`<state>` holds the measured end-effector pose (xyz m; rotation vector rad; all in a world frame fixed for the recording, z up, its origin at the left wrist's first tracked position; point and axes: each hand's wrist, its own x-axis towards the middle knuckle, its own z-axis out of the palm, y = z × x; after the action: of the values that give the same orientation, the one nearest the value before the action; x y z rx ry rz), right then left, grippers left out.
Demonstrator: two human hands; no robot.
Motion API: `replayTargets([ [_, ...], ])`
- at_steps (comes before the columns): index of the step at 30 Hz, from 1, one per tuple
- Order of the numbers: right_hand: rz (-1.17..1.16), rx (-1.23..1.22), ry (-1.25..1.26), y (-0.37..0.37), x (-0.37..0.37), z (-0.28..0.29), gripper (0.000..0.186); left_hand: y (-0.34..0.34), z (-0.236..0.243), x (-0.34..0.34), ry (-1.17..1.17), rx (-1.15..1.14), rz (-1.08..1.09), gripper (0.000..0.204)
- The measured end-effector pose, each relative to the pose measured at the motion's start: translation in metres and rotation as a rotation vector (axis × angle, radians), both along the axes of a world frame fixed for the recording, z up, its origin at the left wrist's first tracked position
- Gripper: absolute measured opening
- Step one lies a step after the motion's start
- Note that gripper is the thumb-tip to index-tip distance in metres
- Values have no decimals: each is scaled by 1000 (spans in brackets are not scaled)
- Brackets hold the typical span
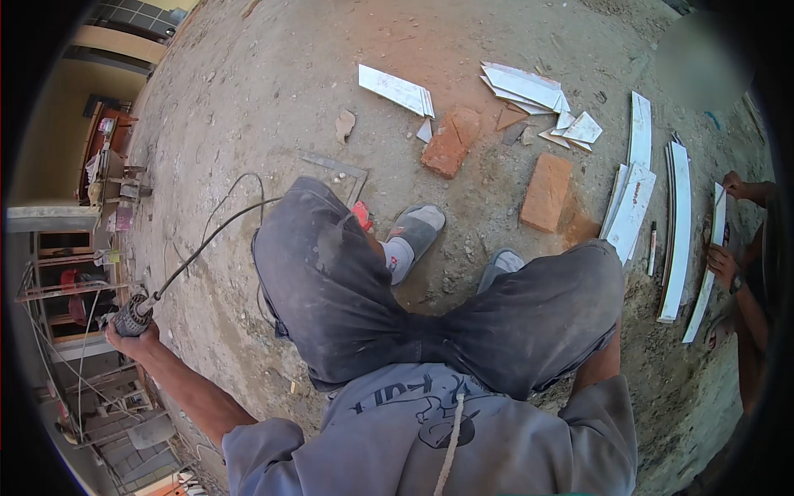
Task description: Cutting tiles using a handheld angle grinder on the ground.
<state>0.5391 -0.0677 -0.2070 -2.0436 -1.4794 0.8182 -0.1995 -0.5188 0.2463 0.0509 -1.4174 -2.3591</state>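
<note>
My left hand (132, 335) is closed round a grey power tool (131, 312), held out at the far left, with a black cord curving from it toward my left knee. My right forearm (597, 364) runs behind my right thigh, and the hand is hidden. Nearest that thigh lie white tile strips (628, 207). Two red bricks (451, 140) (546, 190) sit beyond my feet, with cut white pieces (521, 83) past them. Longer white strips (676, 231) and a marker (652, 248) lie to the right.
A co-worker's hands (721, 266) hold a narrow white strip (695, 310) at the right edge. A metal square (329, 161) and a red object (362, 217) lie by my left foot on dusty ground. A porch with furniture and scaffolding (74, 293) stands along the left.
</note>
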Motion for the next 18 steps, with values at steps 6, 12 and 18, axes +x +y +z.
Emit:
replayTargets([
  [6, 11, -52, -187, 16, -13, -9, 99, -170, 105, 21, 235, -129, 338, 21],
  [12, 179, -54, -239, 9, 58, -130, 44, -158, 144, 65, 361, -310, 68, 13],
  [18, 412, 213, -409, 44, 101, -209, 40, -178, 49, 53, 217, -199, 59, 13],
])
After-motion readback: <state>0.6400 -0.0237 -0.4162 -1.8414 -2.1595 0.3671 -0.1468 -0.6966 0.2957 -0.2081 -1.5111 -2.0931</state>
